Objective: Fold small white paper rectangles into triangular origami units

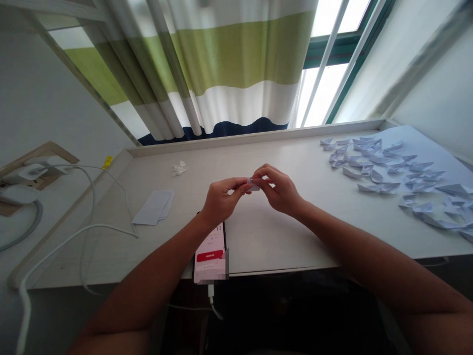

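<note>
Your left hand [220, 199] and right hand [280, 191] are both pinching a small white paper [253, 186] between the fingertips; its folds are too small to tell. You're holding it over the middle of the desk [269, 239]. The phone [209, 256] is lying partly under your left forearm, cable [211, 291] plugged in. Loose sheets [150, 207] are lying at left, a crumpled wad [180, 168] behind them. Folded boats [377, 159] are crowding the right side.
</note>
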The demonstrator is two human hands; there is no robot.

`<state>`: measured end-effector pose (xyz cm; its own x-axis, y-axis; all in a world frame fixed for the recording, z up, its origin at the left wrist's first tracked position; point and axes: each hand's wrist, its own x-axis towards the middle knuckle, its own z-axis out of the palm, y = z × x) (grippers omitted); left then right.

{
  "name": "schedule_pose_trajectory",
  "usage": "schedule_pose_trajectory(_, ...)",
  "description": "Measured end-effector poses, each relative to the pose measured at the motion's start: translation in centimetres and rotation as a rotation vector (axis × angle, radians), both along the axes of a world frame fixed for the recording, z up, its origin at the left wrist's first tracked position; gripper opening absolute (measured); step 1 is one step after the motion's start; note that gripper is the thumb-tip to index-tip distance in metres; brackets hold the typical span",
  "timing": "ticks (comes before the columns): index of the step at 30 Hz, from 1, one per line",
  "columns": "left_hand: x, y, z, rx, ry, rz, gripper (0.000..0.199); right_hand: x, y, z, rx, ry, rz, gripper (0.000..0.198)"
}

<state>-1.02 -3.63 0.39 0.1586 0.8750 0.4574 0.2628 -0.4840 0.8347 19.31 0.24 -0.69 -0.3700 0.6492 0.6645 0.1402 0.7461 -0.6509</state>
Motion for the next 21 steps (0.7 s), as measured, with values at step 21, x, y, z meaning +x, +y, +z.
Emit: schedule_pose_trajectory(21,0.1,1.3,0.5,-0.274,-0.316,0.016,0.029,-0.7,0.0,-0.3,-0.403,0.163,0.130,0.042)
